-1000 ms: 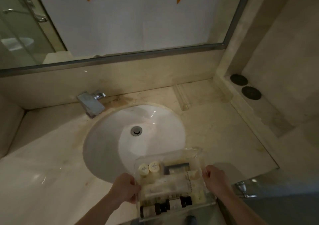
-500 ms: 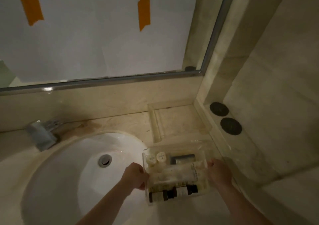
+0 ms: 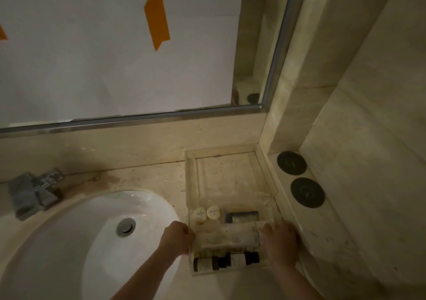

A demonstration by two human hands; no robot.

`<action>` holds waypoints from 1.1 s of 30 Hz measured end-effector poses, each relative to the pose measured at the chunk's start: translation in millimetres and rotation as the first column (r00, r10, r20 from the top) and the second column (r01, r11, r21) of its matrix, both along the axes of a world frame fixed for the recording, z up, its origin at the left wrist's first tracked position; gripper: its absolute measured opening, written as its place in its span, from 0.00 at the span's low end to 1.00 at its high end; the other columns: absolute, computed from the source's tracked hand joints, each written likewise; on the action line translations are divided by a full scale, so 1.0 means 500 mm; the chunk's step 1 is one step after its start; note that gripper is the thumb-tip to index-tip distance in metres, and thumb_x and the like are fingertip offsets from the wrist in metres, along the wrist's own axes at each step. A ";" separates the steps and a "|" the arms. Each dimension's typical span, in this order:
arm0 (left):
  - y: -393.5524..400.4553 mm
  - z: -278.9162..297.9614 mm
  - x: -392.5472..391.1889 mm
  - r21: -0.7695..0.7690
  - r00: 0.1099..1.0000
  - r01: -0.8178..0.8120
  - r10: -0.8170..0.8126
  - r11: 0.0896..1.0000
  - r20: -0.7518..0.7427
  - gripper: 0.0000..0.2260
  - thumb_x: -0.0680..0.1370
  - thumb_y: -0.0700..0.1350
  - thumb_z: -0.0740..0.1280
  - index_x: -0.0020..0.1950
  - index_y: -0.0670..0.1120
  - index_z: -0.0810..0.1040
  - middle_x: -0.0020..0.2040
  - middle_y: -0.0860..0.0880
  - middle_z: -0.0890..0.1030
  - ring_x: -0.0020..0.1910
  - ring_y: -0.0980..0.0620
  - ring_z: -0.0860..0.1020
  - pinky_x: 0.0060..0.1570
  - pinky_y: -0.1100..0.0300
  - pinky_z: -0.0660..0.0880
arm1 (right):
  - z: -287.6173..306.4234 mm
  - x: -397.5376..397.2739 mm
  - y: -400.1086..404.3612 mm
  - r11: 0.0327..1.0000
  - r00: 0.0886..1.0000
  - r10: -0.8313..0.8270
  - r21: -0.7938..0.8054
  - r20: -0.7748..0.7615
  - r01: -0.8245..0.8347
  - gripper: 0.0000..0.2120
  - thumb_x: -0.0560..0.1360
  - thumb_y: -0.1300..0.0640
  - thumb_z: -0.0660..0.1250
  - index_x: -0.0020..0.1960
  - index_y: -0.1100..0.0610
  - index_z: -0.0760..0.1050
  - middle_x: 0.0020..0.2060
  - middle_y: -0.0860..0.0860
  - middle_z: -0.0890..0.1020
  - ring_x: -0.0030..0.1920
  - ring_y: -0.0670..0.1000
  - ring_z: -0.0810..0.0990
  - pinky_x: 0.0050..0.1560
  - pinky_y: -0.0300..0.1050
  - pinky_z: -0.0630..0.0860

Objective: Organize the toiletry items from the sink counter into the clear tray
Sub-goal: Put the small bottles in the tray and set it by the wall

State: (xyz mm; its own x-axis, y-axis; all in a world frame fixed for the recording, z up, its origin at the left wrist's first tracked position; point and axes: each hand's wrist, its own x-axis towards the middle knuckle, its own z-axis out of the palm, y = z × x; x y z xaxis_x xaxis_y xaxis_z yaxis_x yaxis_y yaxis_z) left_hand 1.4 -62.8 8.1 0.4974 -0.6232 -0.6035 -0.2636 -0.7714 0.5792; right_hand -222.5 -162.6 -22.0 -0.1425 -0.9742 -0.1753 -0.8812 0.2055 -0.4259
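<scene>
A clear tray [image 3: 265,199] sits low over the counter to the right of the sink. My left hand [image 3: 177,237] grips its left wall and my right hand [image 3: 280,239] grips its right wall. Inside lie two round cream-capped items [image 3: 206,212] at the far left, a dark rectangular box [image 3: 244,215] beside them, a long white tube [image 3: 230,233] across the middle, and two dark bottles [image 3: 227,261] along the near edge. Whether the tray rests on the counter or hovers just above it I cannot tell.
A shallow rectangular recess [image 3: 227,173] in the stone counter lies just behind the tray. The white sink [image 3: 87,237] with a metal drain [image 3: 125,227] is on the left, a chrome tap [image 3: 34,191] behind it. Two dark round discs [image 3: 299,178] sit on the right ledge under the wall. A mirror [image 3: 115,46] stands behind.
Both hands have carried the tray from over the sink's front edge to the right and away from me, toward the recess in the back corner. The view has swung right with them.
</scene>
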 end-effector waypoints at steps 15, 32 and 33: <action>-0.057 -0.005 0.018 -0.054 0.995 -0.051 0.055 0.997 0.085 0.13 0.76 0.44 0.64 0.33 0.42 0.78 0.32 0.46 0.80 0.36 0.46 0.81 0.44 0.54 0.80 | 0.014 0.052 -0.072 0.998 0.975 -0.012 -0.053 0.221 0.025 0.11 0.74 0.58 0.61 0.53 0.62 0.74 0.50 0.60 0.78 0.49 0.58 0.78 0.44 0.46 0.74; -0.028 -0.002 0.040 0.020 0.968 -0.161 0.162 0.987 -0.193 0.10 0.73 0.45 0.71 0.40 0.37 0.81 0.34 0.41 0.84 0.33 0.44 0.85 0.40 0.53 0.83 | -0.002 0.036 -0.019 0.958 0.869 -0.278 0.046 0.410 0.285 0.09 0.75 0.58 0.61 0.50 0.63 0.71 0.46 0.63 0.79 0.46 0.63 0.79 0.44 0.52 0.75; -0.026 -0.002 0.037 0.028 0.966 -0.154 0.157 0.988 -0.204 0.09 0.73 0.44 0.71 0.40 0.37 0.81 0.34 0.41 0.85 0.33 0.44 0.85 0.40 0.52 0.83 | -0.002 0.034 -0.022 0.941 0.838 -0.335 0.100 0.432 0.324 0.09 0.76 0.59 0.61 0.52 0.65 0.72 0.48 0.64 0.79 0.48 0.64 0.78 0.45 0.51 0.73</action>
